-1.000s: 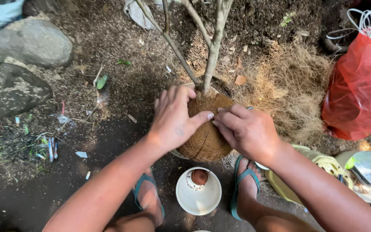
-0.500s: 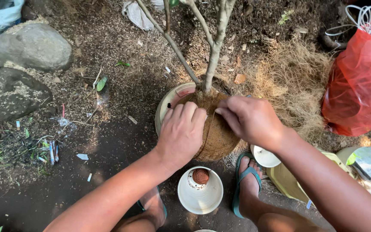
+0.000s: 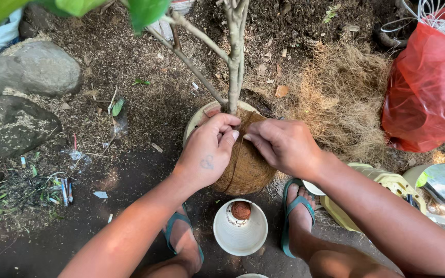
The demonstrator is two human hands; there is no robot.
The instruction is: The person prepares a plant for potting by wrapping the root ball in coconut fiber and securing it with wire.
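Coir-wrapped root ball (image 3: 247,170) beneath fingers (image 3: 226,135)

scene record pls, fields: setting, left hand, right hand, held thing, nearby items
setting: bare soil outdoors, seen from above, person squatting in flip-flops
left hand: on the coir-wrapped root ball, fingertips at its top by the trunk
right hand: on the same ball, fingertips meeting the left's
held thing: brown fibre ball around a small tree's base, sitting in a pale pot
nearby items: white cup, loose fibre pile, red plastic bag, two rocks
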